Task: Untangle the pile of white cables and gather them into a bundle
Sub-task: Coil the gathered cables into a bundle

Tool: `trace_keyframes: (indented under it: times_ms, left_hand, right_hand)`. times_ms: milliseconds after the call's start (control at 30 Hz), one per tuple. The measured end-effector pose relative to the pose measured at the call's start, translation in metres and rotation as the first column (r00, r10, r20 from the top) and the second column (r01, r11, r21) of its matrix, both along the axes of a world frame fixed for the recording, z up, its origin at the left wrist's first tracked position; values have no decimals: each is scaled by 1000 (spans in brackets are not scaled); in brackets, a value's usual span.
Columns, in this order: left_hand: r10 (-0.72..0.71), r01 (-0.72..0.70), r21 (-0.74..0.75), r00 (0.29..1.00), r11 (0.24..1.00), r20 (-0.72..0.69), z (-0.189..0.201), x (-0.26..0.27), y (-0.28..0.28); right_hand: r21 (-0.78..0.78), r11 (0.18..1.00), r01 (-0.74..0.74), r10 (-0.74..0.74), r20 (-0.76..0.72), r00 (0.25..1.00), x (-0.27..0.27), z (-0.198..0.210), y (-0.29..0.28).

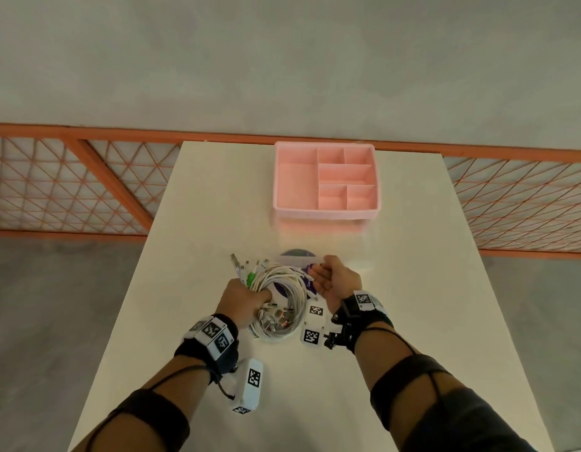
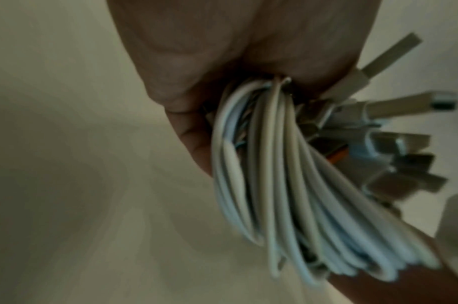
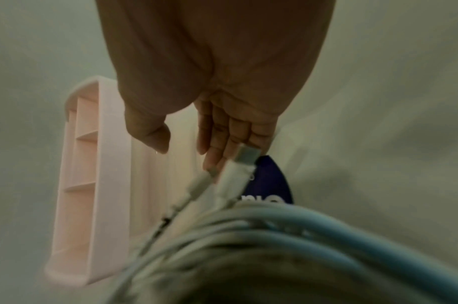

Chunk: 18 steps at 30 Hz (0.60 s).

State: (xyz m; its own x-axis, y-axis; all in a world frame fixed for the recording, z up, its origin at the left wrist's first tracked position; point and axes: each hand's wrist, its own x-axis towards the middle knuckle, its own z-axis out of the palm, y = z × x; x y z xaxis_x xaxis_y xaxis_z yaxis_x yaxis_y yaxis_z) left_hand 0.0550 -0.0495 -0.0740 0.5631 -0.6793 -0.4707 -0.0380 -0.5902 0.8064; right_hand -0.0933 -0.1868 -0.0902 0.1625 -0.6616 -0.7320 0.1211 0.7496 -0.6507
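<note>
A coil of white cables (image 1: 284,280) lies on the white table (image 1: 413,305), with plugs fanning out at its far left and metal USB ends near my wrist. My left hand (image 1: 250,296) grips the coil's left side in a fist; the left wrist view shows the cable loops (image 2: 287,185) and connectors (image 2: 404,107) coming out of my left hand (image 2: 235,51). My right hand (image 1: 323,274) is open beside the coil's right edge, palm facing it. In the right wrist view its straight fingers (image 3: 222,139) touch a cable plug (image 3: 246,154) above the coil (image 3: 274,226).
A pink divided organiser (image 1: 325,177) stands at the table's far side, also seen as the pink tray (image 3: 103,185). A purple and white flat item (image 1: 310,278) lies under the coil; the purple item (image 3: 272,183) shows by my fingers. An orange mesh fence (image 1: 70,190) runs behind the table.
</note>
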Motion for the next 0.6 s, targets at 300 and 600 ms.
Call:
trace_keyframes:
  times_ms: [300, 600]
  left_hand:
    - [-55, 28, -180, 988, 983, -144, 49, -12, -11]
    - [30, -27, 12, 924, 1000, -382, 24, -27, -122]
  right_hand:
    - [-22, 1000, 22, -21, 14, 1000, -20, 5, 30]
    - [3, 997, -78, 77, 87, 993, -32, -4, 25]
